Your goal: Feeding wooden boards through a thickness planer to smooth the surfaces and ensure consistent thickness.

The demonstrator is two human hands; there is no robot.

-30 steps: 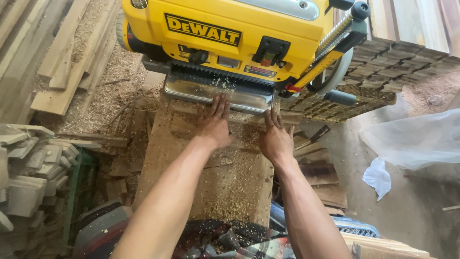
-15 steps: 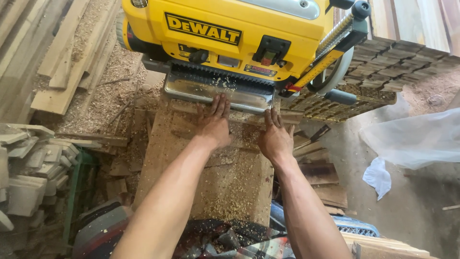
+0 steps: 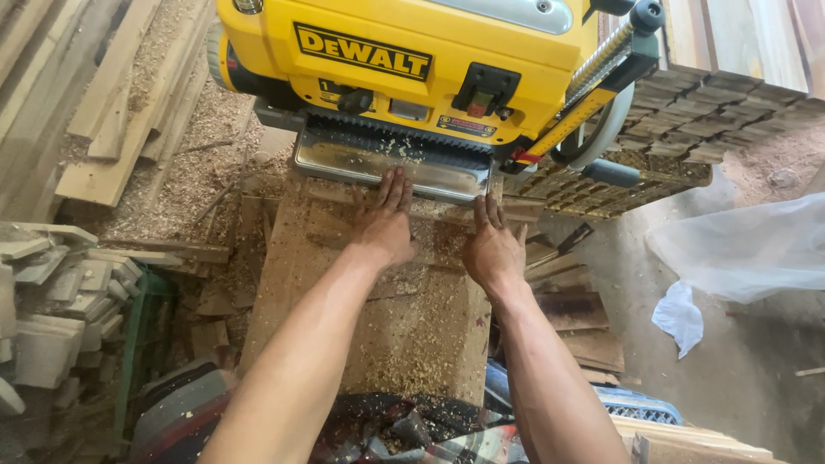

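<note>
A yellow and black thickness planer (image 3: 430, 69) stands at the top of the head view, with a shiny metal feed table (image 3: 344, 163) at its mouth. A wide wooden board (image 3: 378, 326) covered in shavings lies in front of it, reaching toward me. My left hand (image 3: 384, 219) rests flat on the board, fingertips at the feed table's edge. My right hand (image 3: 494, 245) lies flat on the board's right part, fingers pointing to the planer. Neither hand grips anything.
Rough planks (image 3: 112, 112) and sawdust lie at the left. Stacked wooden pieces (image 3: 51, 292) sit at the lower left. Short slats (image 3: 730, 120) are stacked behind the planer at the right. A white plastic sheet (image 3: 748, 249) lies on the floor at the right.
</note>
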